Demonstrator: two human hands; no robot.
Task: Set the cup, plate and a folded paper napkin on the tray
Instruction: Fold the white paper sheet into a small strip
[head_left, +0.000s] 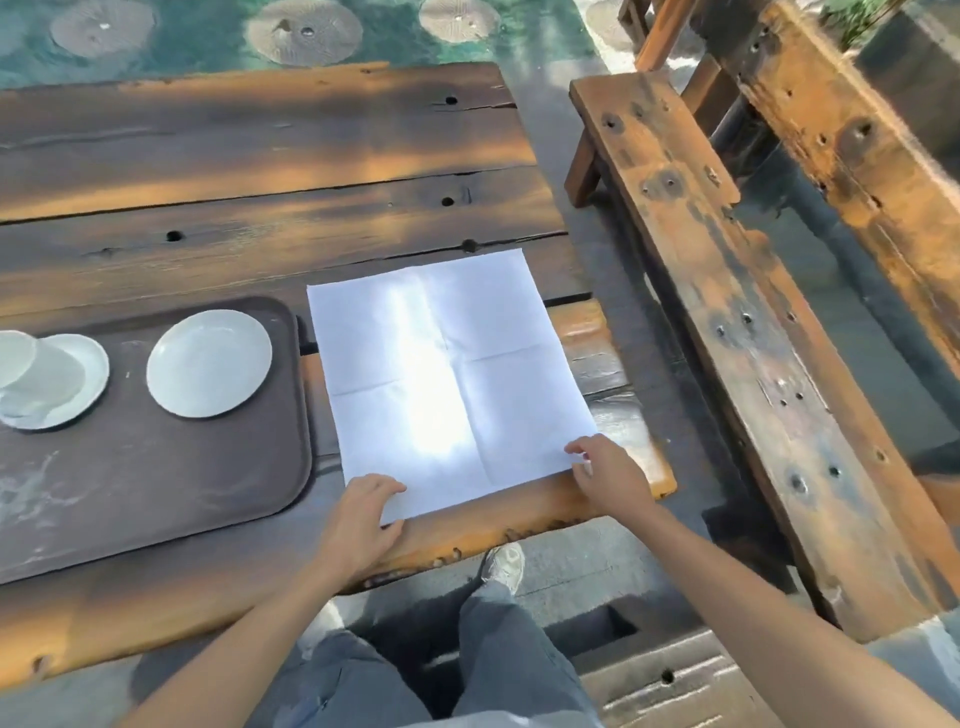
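While the paper napkin (452, 374) lies fully unfolded on the wooden tabletop (260, 208), just to the right of the brown tray (156, 467), both hands rest at its near edge. The left hand (361, 519) lies flat with loose fingers, its fingertips pressing down the napkin's near left corner. The right hand (608, 475) pinches the near right corner between thumb and fingers (the corner looks slightly lifted). Crease lines cross the sheet, and sunlight glares off its middle. On the tray, a pale plate (209, 364) sits toward the right side, apart from the napkin. At the tray's left, a clear cup (31, 371) lies tipped on a second pale plate (78, 384), partly cut off by the picture's edge. A wooden bench (727, 338) stands to the right of the tabletop.
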